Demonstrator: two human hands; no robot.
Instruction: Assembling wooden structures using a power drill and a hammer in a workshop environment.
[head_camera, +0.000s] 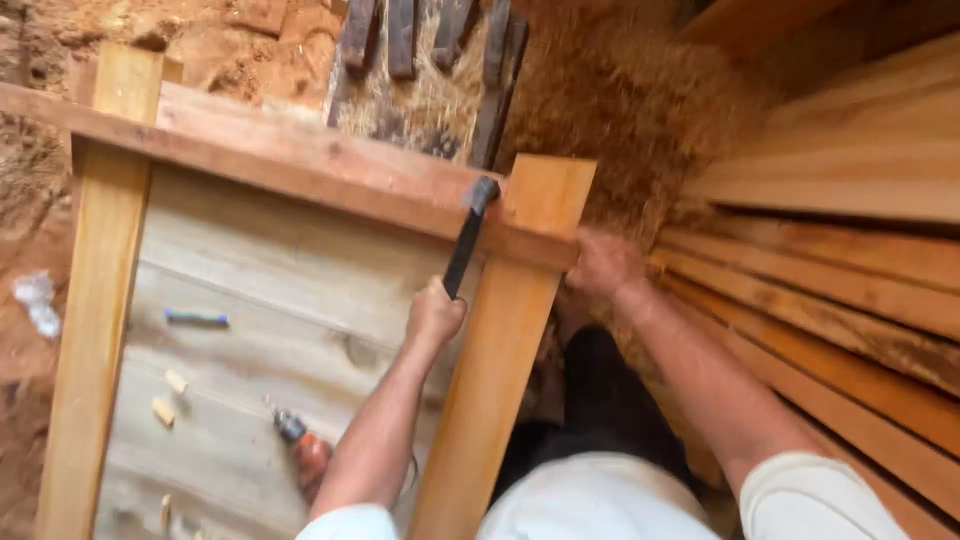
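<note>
My left hand (435, 315) is shut on the black handle of a hammer (466, 240). The hammer's head rests on the joint where a reddish cross rail (270, 155) meets the right upright (510, 330) of a wooden frame. My right hand (604, 262) grips the outer edge of that same joint at the rail's end. The frame's left upright (95, 300) runs down the left side. The frame lies over a pale wooden bench top (290, 290).
On the bench lie a blue pencil (196, 318), two small wooden pegs (168, 395) and a red-bodied power tool (303, 447). Stacked planks (850, 260) fill the right side. Sawdust (610, 90) is heaped beyond the frame. Dirt ground with white scraps (35, 300) is at left.
</note>
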